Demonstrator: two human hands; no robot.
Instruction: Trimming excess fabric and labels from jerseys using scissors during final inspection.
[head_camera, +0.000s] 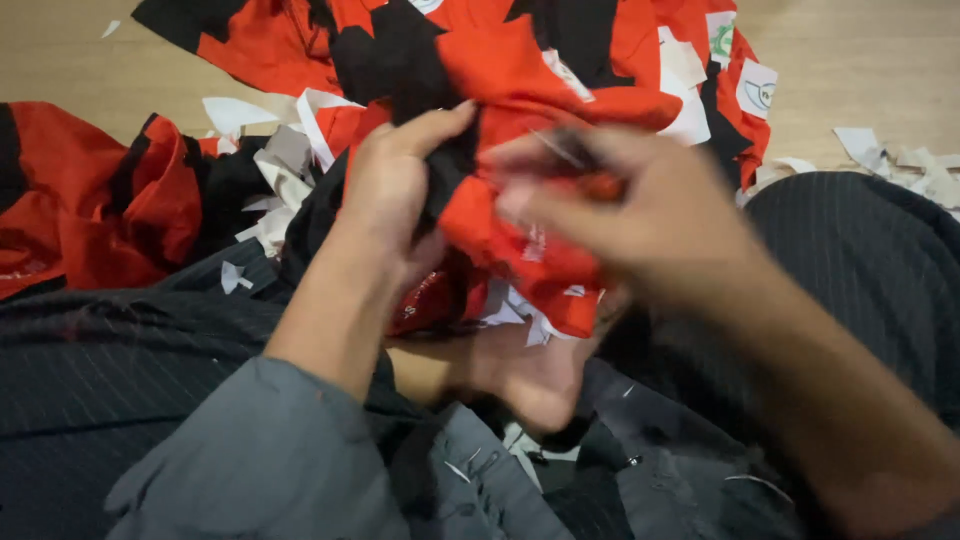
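Red-and-black garment (520, 150) lay bunched across the person's lap, held up between both hands. Left hand (395, 205) was closed on a fold of the cloth, thumb on top, pinching a black panel against red fabric. Right hand (625, 215) was blurred; its fingers curled around the cloth's edge and something small and dark, but the grip there could not be told for certain. A second red-and-black garment (90, 215) lay to the left on the wooden floor (850, 60), apart from the held one. White paper scraps (275, 170) were strewn between the two garments, more at far right near the knee and some under the held cloth. Dark pinstriped trousers (870, 260) covered both legs. A grey sleeve (270, 450) covered the left forearm. One white badge (757, 90) showed on the upper right of the held garment.
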